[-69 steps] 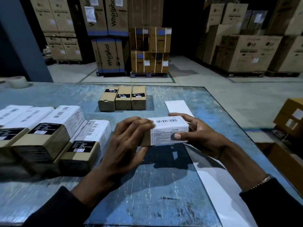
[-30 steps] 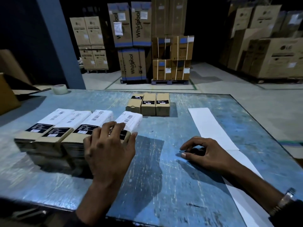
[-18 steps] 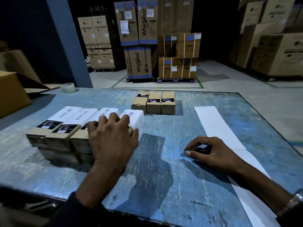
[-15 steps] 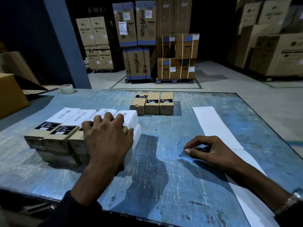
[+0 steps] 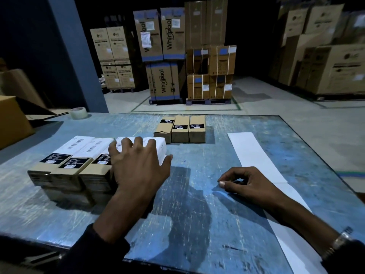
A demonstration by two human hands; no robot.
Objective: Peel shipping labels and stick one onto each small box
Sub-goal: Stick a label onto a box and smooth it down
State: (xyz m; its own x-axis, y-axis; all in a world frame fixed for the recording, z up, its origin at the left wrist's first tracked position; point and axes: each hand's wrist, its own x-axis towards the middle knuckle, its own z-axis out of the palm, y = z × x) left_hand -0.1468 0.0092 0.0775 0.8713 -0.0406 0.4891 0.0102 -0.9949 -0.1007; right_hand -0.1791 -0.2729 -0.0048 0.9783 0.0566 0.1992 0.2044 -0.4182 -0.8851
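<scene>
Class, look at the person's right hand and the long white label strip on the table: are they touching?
Apart. The head view shows bare blue table between the right hand fingers and the white label strip.

Warehouse: stacked appliance cartons (image 5: 165,34) on pallets (image 5: 208,101), concrete floor (image 5: 276,115).

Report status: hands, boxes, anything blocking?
Left hand flat on white-labelled brown cardboard boxes, no grip. Right hand idle on blue table. Three unlabelled brown boxes waiting; path clear.
</scene>
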